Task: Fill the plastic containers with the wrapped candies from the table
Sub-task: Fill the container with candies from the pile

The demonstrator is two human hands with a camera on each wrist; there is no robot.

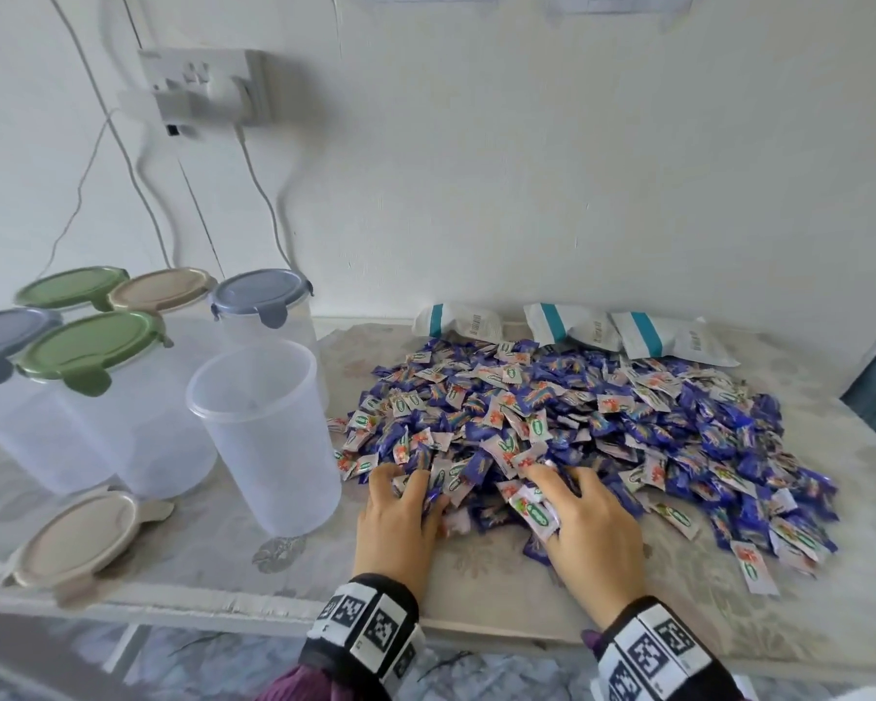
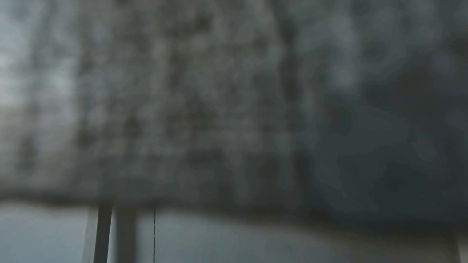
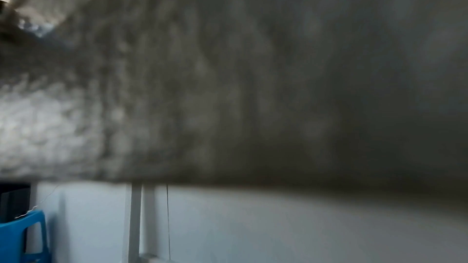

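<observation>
A big heap of wrapped candies (image 1: 577,422) in blue and white wrappers covers the middle and right of the table. My left hand (image 1: 400,498) and right hand (image 1: 562,493) lie side by side at the heap's near edge, fingers curled into it and gripping candies. Wrappers lie over my right thumb. A clear plastic container (image 1: 264,432) stands open, with nothing inside, just left of my left hand. Both wrist views are dark and blurred and show no fingers.
Several lidded clear containers (image 1: 97,397) with green, beige and grey lids stand at the back left. A loose beige lid (image 1: 77,538) lies near the front left edge. White candy bags (image 1: 628,331) lie behind the heap. A blue stool (image 3: 22,235) stands below the table.
</observation>
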